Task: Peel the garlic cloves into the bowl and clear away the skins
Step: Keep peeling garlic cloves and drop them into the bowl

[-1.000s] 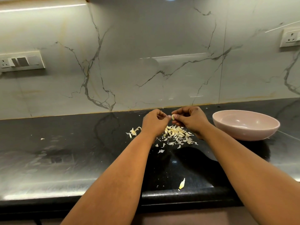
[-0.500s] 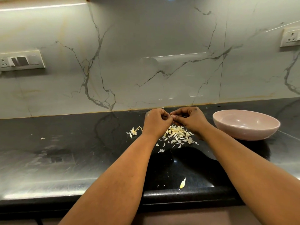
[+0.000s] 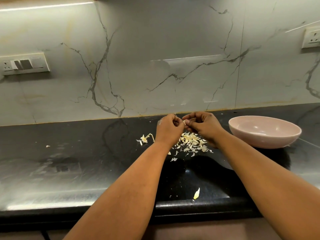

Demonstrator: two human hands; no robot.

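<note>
Glossy black stone counter (image 3: 69, 170), left hand (image 3: 168, 129) and right hand (image 3: 202, 126) both pinching small pale garlic cloves (image 3: 184, 122) above papery white skins (image 3: 190, 141) — shallow pink ceramic bowl (image 3: 265, 141) just right.

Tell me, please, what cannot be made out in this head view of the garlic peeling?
- Garlic clove: only a pale sliver shows between the left hand and right hand; curled fingers hide how much skin remains.
- Pink bowl: its near wall hides the near part of its floor, so any peeled cloves there are unseen.
- Skin pile: partly behind both wrists; cloves and skins are too small to separate.
</note>
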